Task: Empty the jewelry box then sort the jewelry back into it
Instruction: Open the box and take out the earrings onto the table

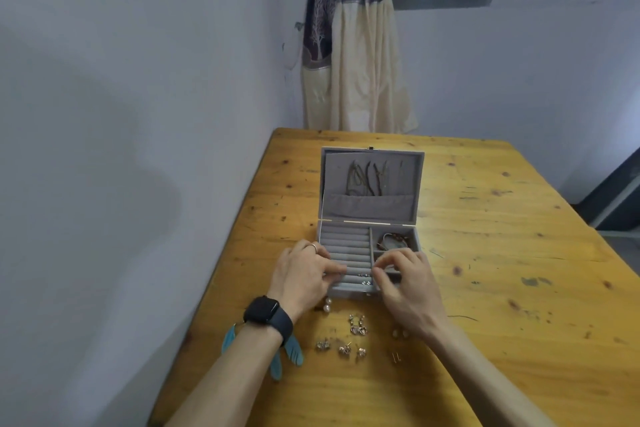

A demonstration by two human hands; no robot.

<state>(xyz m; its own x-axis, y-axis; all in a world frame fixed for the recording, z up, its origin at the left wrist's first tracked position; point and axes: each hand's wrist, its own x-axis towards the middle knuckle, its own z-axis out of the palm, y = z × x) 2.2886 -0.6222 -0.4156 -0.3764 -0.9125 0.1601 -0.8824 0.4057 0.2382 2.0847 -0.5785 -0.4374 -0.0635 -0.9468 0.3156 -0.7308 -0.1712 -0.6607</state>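
A grey velvet jewelry box (370, 208) stands open mid-table. Necklaces (367, 178) hang in its lid. A bracelet (391, 241) lies in the back right compartment. Small studs (363, 282) sit in the front ring rolls (346, 243). My left hand (301, 274) has curled fingertips touching the rolls. My right hand (405, 284) hovers over the front right compartment, thumb and forefinger close together; anything between them is too small to see. Loose on the table lie pearl earrings (326, 306), silver earrings (358, 324), several studs (344, 349) and teal feather earrings (291, 352).
The wooden table (485, 253) has its left edge close to a pale wall. More small studs (400, 333) and gold bar studs (396, 356) lie under my right wrist. A curtain (356, 62) hangs behind the table. I wear a black watch (268, 315).
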